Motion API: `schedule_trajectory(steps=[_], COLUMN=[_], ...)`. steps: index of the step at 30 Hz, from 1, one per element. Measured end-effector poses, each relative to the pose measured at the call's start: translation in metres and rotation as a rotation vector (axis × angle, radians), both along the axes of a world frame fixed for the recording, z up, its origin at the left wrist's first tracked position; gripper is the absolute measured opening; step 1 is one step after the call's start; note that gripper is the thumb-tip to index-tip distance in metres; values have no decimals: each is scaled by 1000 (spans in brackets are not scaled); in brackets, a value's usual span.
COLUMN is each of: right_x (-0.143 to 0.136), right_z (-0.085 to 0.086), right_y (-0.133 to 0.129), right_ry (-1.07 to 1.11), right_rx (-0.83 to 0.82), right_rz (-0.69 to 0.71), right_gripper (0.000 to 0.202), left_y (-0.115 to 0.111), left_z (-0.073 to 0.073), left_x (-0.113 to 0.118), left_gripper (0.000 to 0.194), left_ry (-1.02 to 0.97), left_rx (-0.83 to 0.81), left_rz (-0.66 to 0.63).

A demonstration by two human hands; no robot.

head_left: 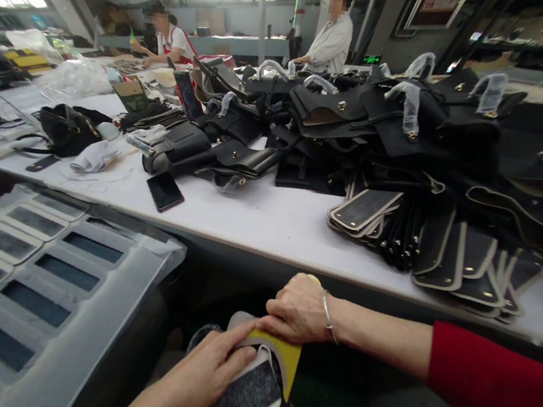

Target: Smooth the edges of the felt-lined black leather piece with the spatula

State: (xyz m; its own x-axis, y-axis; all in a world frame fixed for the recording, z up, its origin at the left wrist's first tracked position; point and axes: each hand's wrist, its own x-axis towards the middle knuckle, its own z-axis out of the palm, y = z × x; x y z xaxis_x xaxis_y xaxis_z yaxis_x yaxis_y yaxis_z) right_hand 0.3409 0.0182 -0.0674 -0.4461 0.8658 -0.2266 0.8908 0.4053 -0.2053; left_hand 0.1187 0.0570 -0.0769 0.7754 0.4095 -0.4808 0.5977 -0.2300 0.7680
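Observation:
Low in front, over my lap, lies a dark fuzzy panel (pixel 249 399) with a pale border. My left hand (pixel 208 366) holds it, the thumb on its face and the index finger stretched towards its far end. A yellow sheet (pixel 290 361) with a curved inner edge shows around that end. My right hand (pixel 295 311), closed into a fist, rests against the yellow sheet. A small yellow end sticks out at the top of this fist, and the rest of what it holds is hidden.
A white table (pixel 279 221) runs across, with piled black bags (pixel 345 113), stacked dark flaps (pixel 446 252) and a phone (pixel 165 191). At left, a translucent sheet (pixel 111 302) carries rows of pale-bordered panels (pixel 3 243). Two people (pixel 332 40) work behind.

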Motion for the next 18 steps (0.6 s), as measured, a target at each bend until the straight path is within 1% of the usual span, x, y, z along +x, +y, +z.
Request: schedule_trajectory(steps=[7,12,18], right_x=[-4,-6,-10], right_z=[4,7,7], right_y=[0,-2,-6], right_ry=[-39,-64,-71], right_rx=[-23,-69,-120], right_rz=[44,35,11], right_gripper=[53,54,55], left_y=[0,-1,-3], left_z=[-4,-4,-3], left_x=[-1,-2,0], left_gripper=[41,40,38], left_ry=[1,13,-5], left_rx=[4,28,53], left_rz=[-11,-12,-44])
